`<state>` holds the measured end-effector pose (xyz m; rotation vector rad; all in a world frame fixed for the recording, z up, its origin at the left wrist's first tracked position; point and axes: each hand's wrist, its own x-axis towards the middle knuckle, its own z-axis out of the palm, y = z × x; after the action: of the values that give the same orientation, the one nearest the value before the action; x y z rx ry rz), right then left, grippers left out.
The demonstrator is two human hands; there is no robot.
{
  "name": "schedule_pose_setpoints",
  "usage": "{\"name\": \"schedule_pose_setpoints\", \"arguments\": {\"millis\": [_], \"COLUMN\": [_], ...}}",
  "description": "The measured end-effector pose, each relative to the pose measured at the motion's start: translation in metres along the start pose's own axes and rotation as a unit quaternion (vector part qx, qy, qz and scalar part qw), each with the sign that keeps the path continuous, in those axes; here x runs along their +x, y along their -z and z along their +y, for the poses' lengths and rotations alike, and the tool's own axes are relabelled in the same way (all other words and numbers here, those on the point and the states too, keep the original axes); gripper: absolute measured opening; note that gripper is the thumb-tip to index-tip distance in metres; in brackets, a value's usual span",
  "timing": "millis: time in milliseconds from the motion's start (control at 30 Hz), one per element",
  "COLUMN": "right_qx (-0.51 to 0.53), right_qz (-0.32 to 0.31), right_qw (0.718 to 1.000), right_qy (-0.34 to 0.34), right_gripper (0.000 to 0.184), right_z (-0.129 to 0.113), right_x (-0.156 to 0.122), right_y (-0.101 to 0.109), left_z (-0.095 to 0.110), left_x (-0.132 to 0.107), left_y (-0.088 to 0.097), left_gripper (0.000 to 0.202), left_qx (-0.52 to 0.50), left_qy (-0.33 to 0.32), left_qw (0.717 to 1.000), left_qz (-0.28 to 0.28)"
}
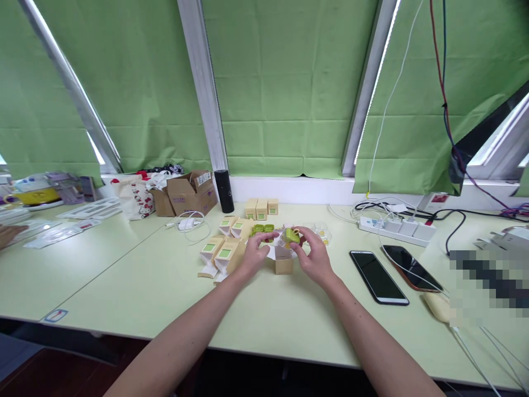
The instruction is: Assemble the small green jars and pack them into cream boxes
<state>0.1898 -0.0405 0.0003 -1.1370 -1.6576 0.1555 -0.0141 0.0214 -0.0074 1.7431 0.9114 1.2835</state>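
My right hand [314, 255] pinches a small green case with a yellowish loop [292, 236] between thumb and fingers. The case is just above a small kraft-paper box [284, 264], whose white flaps stand open. My left hand [257, 252] is at the left side of this box, index finger stretched out and thumb apart; whether it touches a flap I cannot tell. Behind the left hand sit some green pieces [264, 227], partly hidden. To its left stand several kraft boxes with green labels [225, 253], their white flaps open. Clear plastic packaging [321, 232] lies behind my right hand.
Three small kraft boxes [261, 208] stand at the back, near a black cylinder [223, 191] and an open cardboard carton [192, 193]. On the right lie two phones [379, 277], a power strip [397, 230] and loose cables. Another person's hand [10, 234] shows at far left.
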Motion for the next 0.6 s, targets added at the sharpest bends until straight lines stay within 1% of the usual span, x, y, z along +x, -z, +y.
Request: {"name": "schedule_pose_setpoints", "arguments": {"millis": [133, 267, 600], "right_qx": [-0.025, -0.038, -0.06], "right_qz": [-0.022, -0.043, -0.083], "right_qw": [0.999, 0.998, 0.994], "right_qy": [0.013, 0.017, 0.035], "right_gripper": [0.03, 0.031, 0.028], "right_z": [0.003, 0.0037, -0.0011], "right_x": [-0.0002, -0.0009, -0.0022], "right_y": [-0.0001, -0.0004, -0.0004], "left_z": [0.001, 0.0004, 0.0048], "left_x": [-0.0004, 0.0004, 0.0001], "left_y": [-0.0011, -0.0017, -0.0026], "left_gripper": [0.058, 0.059, 0.059], "left_qx": [-0.012, -0.016, -0.042], "left_qy": [0.01, 0.022, 0.033], "left_qw": [1.0, 1.0, 0.999], "left_qz": [0.004, 0.007, -0.005]}}
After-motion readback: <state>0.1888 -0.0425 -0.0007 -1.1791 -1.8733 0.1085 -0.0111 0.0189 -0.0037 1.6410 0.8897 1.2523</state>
